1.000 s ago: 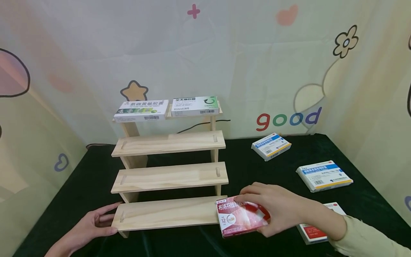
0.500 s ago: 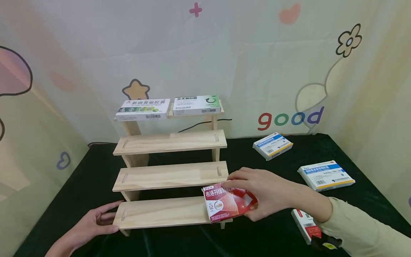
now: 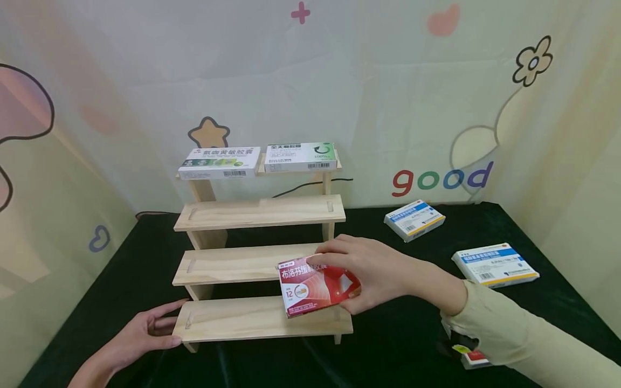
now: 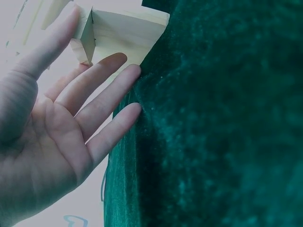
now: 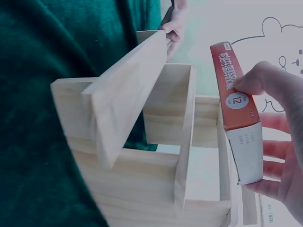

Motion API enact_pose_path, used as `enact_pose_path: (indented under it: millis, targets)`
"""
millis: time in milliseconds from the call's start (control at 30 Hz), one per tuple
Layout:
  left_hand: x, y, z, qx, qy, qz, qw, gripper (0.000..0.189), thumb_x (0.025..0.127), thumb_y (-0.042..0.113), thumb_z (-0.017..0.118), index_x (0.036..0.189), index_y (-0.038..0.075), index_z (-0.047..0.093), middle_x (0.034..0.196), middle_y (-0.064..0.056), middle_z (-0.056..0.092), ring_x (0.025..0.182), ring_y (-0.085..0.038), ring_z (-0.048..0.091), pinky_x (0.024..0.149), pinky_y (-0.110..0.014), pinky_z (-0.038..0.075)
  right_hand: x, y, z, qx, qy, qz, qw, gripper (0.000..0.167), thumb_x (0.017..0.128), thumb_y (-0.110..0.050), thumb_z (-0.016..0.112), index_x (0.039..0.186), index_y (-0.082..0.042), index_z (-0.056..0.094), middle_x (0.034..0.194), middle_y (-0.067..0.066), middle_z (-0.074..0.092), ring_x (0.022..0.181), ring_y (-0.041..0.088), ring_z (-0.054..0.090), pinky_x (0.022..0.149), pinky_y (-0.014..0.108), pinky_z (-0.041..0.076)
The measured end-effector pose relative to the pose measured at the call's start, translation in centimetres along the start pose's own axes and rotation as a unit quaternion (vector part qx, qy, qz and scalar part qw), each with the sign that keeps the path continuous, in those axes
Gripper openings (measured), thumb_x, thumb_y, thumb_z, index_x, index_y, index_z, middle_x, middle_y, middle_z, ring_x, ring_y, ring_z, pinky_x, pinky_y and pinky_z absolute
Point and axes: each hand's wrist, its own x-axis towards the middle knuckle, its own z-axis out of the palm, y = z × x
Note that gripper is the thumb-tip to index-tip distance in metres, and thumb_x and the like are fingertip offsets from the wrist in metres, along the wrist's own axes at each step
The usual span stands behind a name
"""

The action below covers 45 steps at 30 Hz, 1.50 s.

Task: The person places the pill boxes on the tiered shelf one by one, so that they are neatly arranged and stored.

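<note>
My right hand (image 3: 371,269) holds a red-and-white medicine box (image 3: 310,288) by its right end. In the head view the box overlaps the lowest two steps of a tiered wooden display rack (image 3: 257,318). The right wrist view shows the thumb on the red face and the fingers behind the box (image 5: 236,99), which is apart from the rack. My left hand (image 3: 140,337) grips the left end of the lowest step, thumb at its front corner and index finger toward the back. In the left wrist view the other fingers of that hand (image 4: 71,113) extend loosely.
Two white medicine boxes, a left one (image 3: 220,163) and a right one (image 3: 301,157), lie on the top step. Two blue-and-white boxes, one farther back (image 3: 414,220) and one nearer (image 3: 495,264), lie on the dark green cloth (image 3: 398,345). A red-and-white box (image 3: 477,360) is mostly hidden by the right sleeve.
My right hand has carried the red medicine box left and upward, from the lowest step's right end to over the rack. The left hand keeps its place on the rack.
</note>
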Motion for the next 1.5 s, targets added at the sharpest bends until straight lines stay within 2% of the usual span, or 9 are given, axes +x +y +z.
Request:
enact_pose_path:
  millis: [333,633,867,1167,1500]
  targets:
    - [0.0,0.0,-0.1,0.013,0.004,0.003,0.9999,0.068,0.089,0.011,0.056,0.138,-0.012,0.015,0.131,-0.036,0.034,0.109,-0.018,0.057,0.089,-0.050,0.043,2.3,0.4,-0.1,0.004,0.046,-0.028,0.9985,0.074,0.066,-0.035,0.075,0.131,-0.017,0.045,0.129,0.002,0.046,0.114,0.013,0.043,0.086,0.028,0.046]
    - [0.0,0.0,0.0,0.006,-0.003,0.006,1.0000,0.070,0.089,0.011,0.057,0.138,-0.013,0.014,0.130,-0.037,0.035,0.106,-0.011,0.058,0.086,-0.037,0.047,3.2,0.8,-0.2,0.016,0.067,-0.042,0.9968,0.074,0.068,-0.031,0.075,0.132,-0.015,0.043,0.132,0.005,0.043,0.117,0.016,0.040,0.086,0.029,0.047]
    - [0.0,-0.1,0.0,-0.004,-0.008,0.005,1.0000,0.068,0.089,0.010,0.056,0.139,-0.012,0.015,0.131,-0.036,0.035,0.107,-0.014,0.057,0.088,-0.042,0.046,4.1,0.9,-0.8,0.017,0.077,-0.034,0.9963,0.073,0.067,-0.030,0.076,0.131,-0.015,0.045,0.131,0.006,0.043,0.117,0.017,0.040,0.084,0.029,0.047]
    - [0.2,-0.3,0.0,-0.004,0.004,-0.006,1.0000,0.069,0.089,0.011,0.058,0.139,-0.011,0.015,0.129,-0.034,0.041,0.110,-0.024,0.055,0.089,-0.048,0.044,5.3,0.7,-1.5,0.013,0.090,-0.040,0.9950,0.070,0.068,-0.029,0.075,0.131,-0.013,0.047,0.132,0.008,0.042,0.120,0.018,0.037,0.084,0.027,0.048]
    - [0.2,-0.1,0.1,0.005,0.004,-0.003,1.0000,0.069,0.089,0.012,0.057,0.138,-0.012,0.015,0.130,-0.035,0.039,0.111,-0.025,0.055,0.089,-0.052,0.042,6.9,0.6,-1.9,0.010,0.112,-0.041,0.9928,0.067,0.066,-0.027,0.077,0.126,-0.012,0.051,0.131,0.009,0.044,0.116,0.018,0.041,0.082,0.025,0.048]
